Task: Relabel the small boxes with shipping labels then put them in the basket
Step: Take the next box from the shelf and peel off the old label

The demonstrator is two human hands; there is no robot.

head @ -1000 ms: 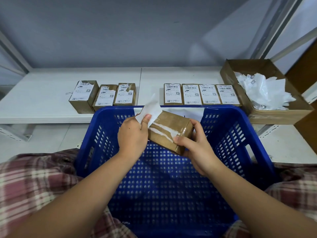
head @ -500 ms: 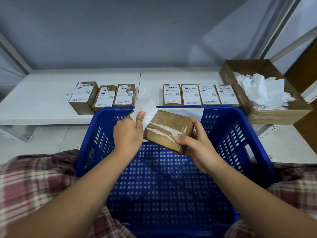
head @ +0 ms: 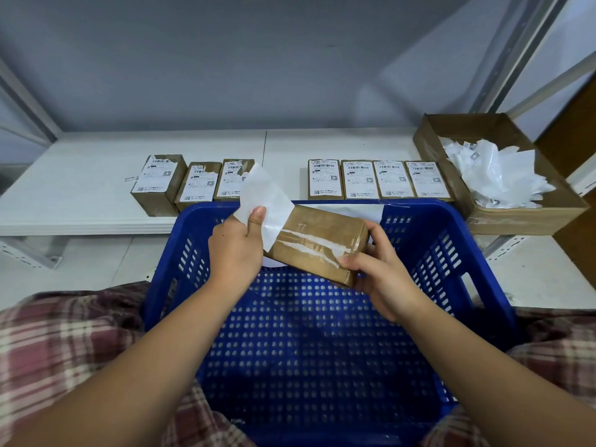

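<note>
My right hand (head: 383,272) grips a small brown box (head: 319,243) by its near right corner, above the blue basket (head: 448,253). White torn paper strips run across the box's top. My left hand (head: 237,250) pinches a white label (head: 264,201) between thumb and fingers; the label stands up from the box's left end, still touching it there. On the white shelf (head: 80,191) behind the basket, three labelled boxes (head: 196,183) stand at the left and several more labelled boxes (head: 377,179) lie in a row at the right.
An open cardboard tray (head: 529,208) full of crumpled white label scraps stands at the right end of the shelf. The basket rests on my lap, between plaid-covered legs (head: 64,343). A white sheet (head: 348,209) lies under the basket's far rim.
My left hand has pulled the white label further up and to the left, so more of it stands free of the box. The right hand keeps its hold on the box.
</note>
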